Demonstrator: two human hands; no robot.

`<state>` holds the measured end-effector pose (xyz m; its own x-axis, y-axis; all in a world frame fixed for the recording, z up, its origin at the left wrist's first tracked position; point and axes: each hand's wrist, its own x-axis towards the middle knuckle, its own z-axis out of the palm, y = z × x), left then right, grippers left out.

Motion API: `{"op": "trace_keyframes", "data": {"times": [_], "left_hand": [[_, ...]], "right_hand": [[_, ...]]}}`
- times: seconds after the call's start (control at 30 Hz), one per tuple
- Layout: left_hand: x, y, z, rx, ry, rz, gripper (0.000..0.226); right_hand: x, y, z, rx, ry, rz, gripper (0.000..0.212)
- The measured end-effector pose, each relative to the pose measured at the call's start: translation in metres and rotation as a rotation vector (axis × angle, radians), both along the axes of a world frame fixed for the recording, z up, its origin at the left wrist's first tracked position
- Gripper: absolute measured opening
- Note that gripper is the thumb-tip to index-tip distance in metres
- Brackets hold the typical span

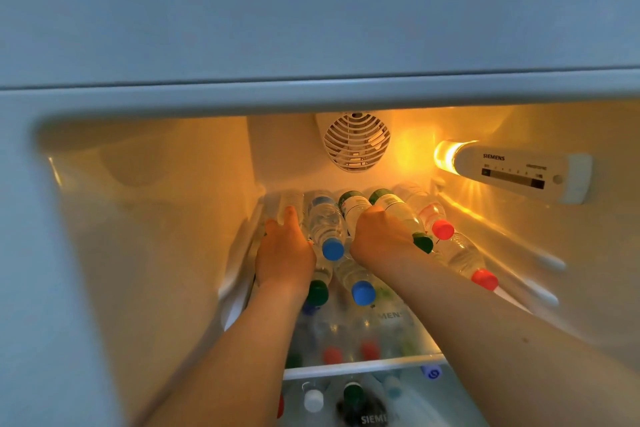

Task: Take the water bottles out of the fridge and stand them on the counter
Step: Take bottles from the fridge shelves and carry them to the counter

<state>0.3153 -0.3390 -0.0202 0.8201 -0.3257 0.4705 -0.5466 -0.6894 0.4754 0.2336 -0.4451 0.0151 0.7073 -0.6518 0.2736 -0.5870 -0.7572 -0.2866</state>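
Several clear water bottles lie on their sides on the fridge's top glass shelf (363, 367), caps toward me. My right hand (379, 236) grips a green-capped bottle (398, 210) near its neck. My left hand (285, 253) curls round a clear bottle (292, 203) at the shelf's far left; its cap is hidden under my palm. Between my hands lies a blue-capped bottle (327, 229). Another blue-capped bottle (356, 279) and a green cap (317, 293) sit nearer me. Two red-capped bottles (434, 218) (465, 262) lie at the right.
A round fan grille (356, 142) sits on the back wall. The lit control housing (519, 172) juts from the right wall. More bottles show blurred through the glass on the shelf below (353, 395). The closed freezer door (311, 10) fills the upper view.
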Motion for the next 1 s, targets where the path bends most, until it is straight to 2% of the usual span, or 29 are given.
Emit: {"op": "trace_keyframes", "data": {"times": [0.27,0.5,0.57,0.7,1.0], "left_hand": [[-0.002,0.001,0.001,0.018,0.001,-0.002,0.064],[-0.004,0.003,0.002,-0.091,0.018,-0.005,0.064],[-0.005,0.003,0.004,-0.170,0.031,0.000,0.059],[-0.013,0.009,0.014,-0.232,0.045,0.028,0.048],[-0.064,0.027,0.043,-0.352,0.068,0.035,0.058]], "right_hand": [[0.011,0.002,-0.005,0.024,-0.101,-0.043,0.041],[0.005,0.000,-0.005,0.101,-0.158,-0.040,0.039],[-0.002,0.001,-0.001,0.078,-0.167,-0.037,0.038],[-0.016,0.002,0.015,-0.102,-0.209,-0.029,0.041],[-0.065,0.024,0.040,-0.083,-0.149,-0.019,0.037]]}}
